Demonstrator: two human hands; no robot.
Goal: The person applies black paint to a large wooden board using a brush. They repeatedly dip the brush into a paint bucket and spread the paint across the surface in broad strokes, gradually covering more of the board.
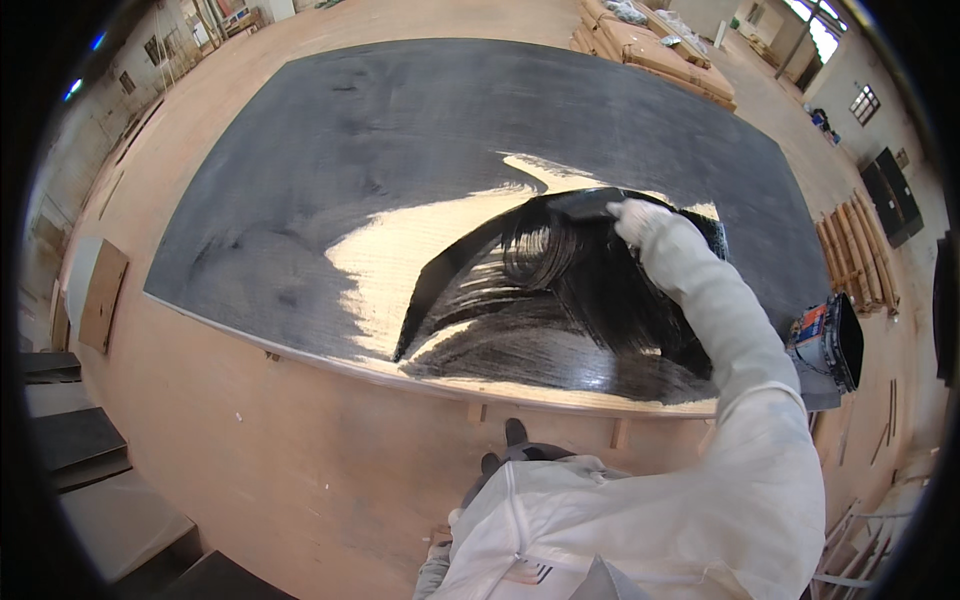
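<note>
My right hand (637,220), in a pale glove, is closed on a dark flat spreader (588,207) that blends into the black around it. It presses down on a large board (480,110) whose top is mostly dull black. Under and beside the hand, a wet, glossy black coating (590,290) lies in an arc with streaky sweep marks. Pale bare surface (385,245) shows left of the arc and along the near edge. A black bucket (828,343) with a coloured label sits tilted at the board's right corner. My left hand cannot be seen.
Wrapped stacked panels (660,55) lie beyond the far right edge. Wooden poles (858,250) lean together on the right. A white and brown panel (98,290) stands at the left, with dark slabs (75,445) at lower left. Dusty floor (300,450) surrounds the board.
</note>
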